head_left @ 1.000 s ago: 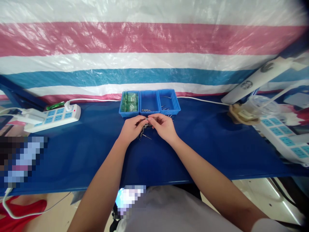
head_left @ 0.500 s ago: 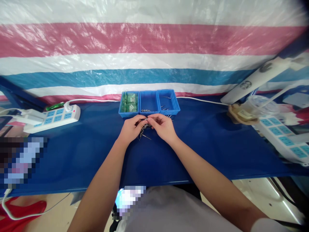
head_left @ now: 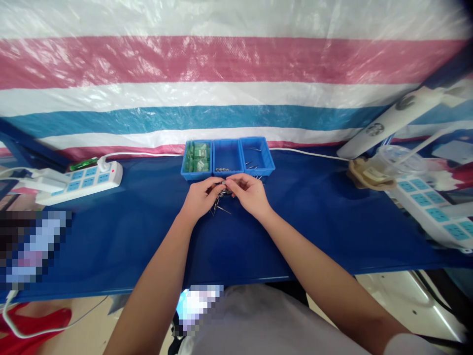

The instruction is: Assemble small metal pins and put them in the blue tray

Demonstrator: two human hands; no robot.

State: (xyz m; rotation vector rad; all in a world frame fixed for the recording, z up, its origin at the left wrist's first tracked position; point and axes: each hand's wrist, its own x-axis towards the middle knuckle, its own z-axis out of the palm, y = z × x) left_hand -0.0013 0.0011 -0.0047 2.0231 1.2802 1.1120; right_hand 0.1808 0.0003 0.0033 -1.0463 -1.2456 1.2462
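My left hand (head_left: 201,198) and my right hand (head_left: 250,194) meet fingertip to fingertip over the blue table (head_left: 121,236), just in front of three small blue bins. Both hands are pinched shut on a small metal part (head_left: 223,185) too tiny to name. Several thin metal pins (head_left: 220,207) lie loose on the table under and between the hands. The left bin (head_left: 197,158) holds green pieces, the middle bin (head_left: 226,157) a few small metal bits, the right bin (head_left: 257,155) some pins.
A white power strip (head_left: 79,179) with a red light sits at the left back, another power strip (head_left: 430,209) at the right. A clear plastic cup (head_left: 397,162) and a white lamp arm (head_left: 391,123) stand at the right. A striped tarp (head_left: 221,74) backs the table.
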